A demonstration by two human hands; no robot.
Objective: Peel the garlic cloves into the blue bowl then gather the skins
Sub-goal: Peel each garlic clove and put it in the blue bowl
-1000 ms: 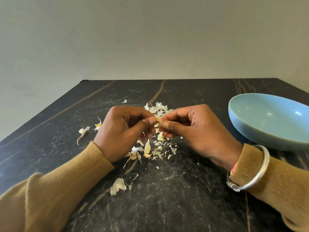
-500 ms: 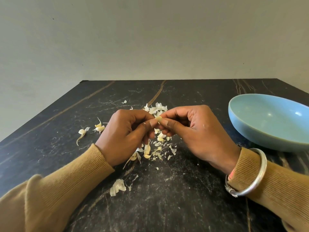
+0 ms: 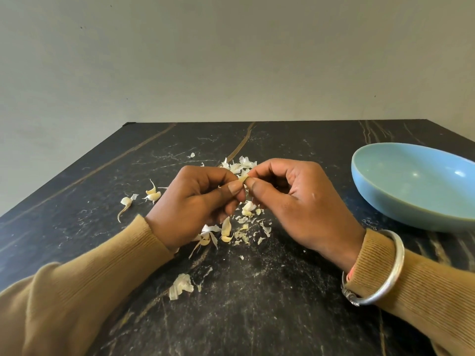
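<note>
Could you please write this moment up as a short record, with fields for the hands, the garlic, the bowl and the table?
left hand: pinches the garlic clove with thumb and fingertips
right hand: pinches the same clove from the other side; silver bangle on the wrist
garlic clove: held above the table, between both hands
blue bowl: on the table, right of the hands; visible part holds nothing
garlic skins: scattered under and behind the hands
loose cloves: two lie left of the left hand
table: black, marble-patterned

A dark veined table (image 3: pixel 282 317) stands against a plain grey wall (image 3: pixel 231 60).
</note>
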